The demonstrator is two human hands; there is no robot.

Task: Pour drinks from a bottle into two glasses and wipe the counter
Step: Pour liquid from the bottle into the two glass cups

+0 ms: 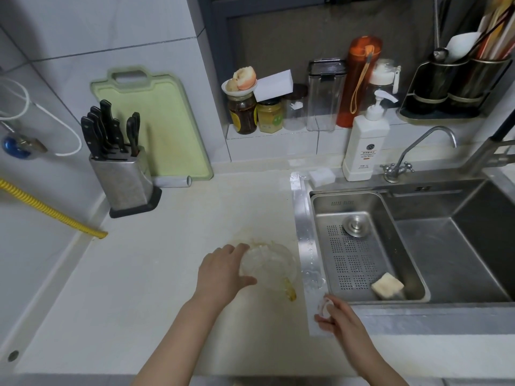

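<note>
A clear glass vessel point(271, 264) with an amber handle stands on the pale counter point(156, 274), seen from above, close to the sink's left rim. My left hand point(223, 274) grips its left side with thumb and fingers around the wall. My right hand point(338, 316) rests at the counter's front by the sink corner and holds a small clear glass point(324, 305) with a pinkish tint. A faint yellowish stain point(245, 242) marks the counter just behind the vessel. No drink bottle shows near my hands.
A steel sink point(473, 246) lies to the right, with a perforated drain basket point(359, 254) holding a beige sponge point(387, 285). Knife block point(122, 174), green cutting board point(164, 121), jars point(242, 112), orange flask point(356, 82), soap dispenser point(365, 146) and white sponge point(322, 176) line the back.
</note>
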